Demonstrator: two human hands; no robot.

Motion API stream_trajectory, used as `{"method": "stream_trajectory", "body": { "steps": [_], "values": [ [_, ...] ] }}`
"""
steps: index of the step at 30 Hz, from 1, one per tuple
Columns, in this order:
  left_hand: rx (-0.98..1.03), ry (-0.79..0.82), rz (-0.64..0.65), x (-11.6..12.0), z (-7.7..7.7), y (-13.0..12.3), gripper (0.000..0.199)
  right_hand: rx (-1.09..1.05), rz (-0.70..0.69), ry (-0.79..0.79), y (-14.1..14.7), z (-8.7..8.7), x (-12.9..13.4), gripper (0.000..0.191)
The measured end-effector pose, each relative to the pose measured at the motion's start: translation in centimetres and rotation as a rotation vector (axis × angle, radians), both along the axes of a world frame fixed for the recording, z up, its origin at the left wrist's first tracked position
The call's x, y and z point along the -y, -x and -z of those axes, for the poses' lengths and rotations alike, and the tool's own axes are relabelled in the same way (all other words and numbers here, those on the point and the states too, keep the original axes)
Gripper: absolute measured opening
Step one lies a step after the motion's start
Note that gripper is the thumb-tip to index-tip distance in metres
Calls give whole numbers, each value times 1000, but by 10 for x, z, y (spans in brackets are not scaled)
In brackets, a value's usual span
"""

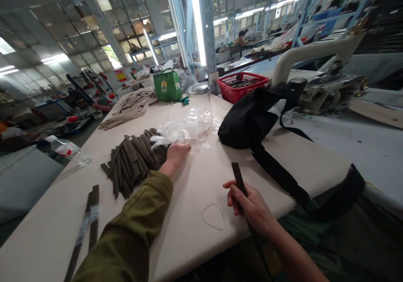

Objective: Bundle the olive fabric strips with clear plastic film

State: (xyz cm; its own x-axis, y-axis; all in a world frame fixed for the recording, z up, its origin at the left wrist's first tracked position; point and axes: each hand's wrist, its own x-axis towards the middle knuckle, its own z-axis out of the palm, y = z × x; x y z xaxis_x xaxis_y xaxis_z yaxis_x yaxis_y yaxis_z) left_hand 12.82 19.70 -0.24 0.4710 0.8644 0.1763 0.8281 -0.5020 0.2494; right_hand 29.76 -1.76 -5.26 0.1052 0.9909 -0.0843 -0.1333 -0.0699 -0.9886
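Observation:
My right hand [248, 206] is closed around a dark brown fabric strip [238, 176], whose upper end sticks up past the fingers while the rest hangs below the table edge. At the near edge of a heap of clear plastic pieces [185, 126] is my left hand [177, 155], its fingers curled and partly hidden; what they hold, if anything, I cannot make out. Just left of it lies a pile of similar brown strips [132, 160]. Two strips with clear plastic on them [93, 219] rest at the near left. A loose thread [212, 217] lies between my arms.
A black fabric bag with a strap [248, 118] lies on the right, near a sewing machine [333, 80]. Behind stand a red basket [241, 86], a green bag [167, 85] and a clear lidded bottle [203, 97]. A plastic bottle [67, 149] lies by the left edge.

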Motion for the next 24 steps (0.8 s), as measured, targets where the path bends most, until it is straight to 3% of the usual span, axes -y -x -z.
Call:
{"method": "stream_trajectory", "body": {
  "steps": [3,8,10,13,17,20,24],
  "values": [
    [139,-10,0,23,-5,20,26,-16,-10,-3,0,0,0,42],
    [925,337,-90,80,4,47,41,20,-57,8,-2,-3,-4,41],
    [1097,419,-163,105,9,51,34,57,-80,27,-2,-7,-7,41],
    [1171,475,-250,139,13,52,23,96,-133,74,4,-14,-14,41],
    [1216,534,-244,170,17,52,18,85,-264,139,23,-23,-28,41],
    [1251,557,-199,181,23,52,21,70,-317,171,40,-28,-38,38],
    [1311,570,-228,183,31,54,35,114,-279,132,61,-32,-46,26]
  ]
}}
